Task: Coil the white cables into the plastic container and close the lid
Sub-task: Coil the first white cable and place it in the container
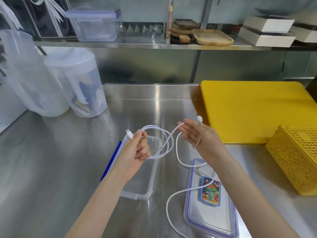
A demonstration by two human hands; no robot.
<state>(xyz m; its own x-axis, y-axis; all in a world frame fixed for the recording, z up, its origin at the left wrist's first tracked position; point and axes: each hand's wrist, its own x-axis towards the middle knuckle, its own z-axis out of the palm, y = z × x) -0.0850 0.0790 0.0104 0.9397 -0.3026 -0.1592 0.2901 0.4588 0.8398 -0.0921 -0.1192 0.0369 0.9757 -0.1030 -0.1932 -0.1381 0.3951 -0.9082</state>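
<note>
Table (60, 160) of steel carries the open container (145, 177). Right of the container lies its lid (211, 219), a second cable (173, 194) trailing across it. Above the container, the left hand (139, 148) has a clenched grip on a coiled cable (164, 140); the right hand (197, 134), fingers straight, has the cable's strand draped over its fingertips.
</note>
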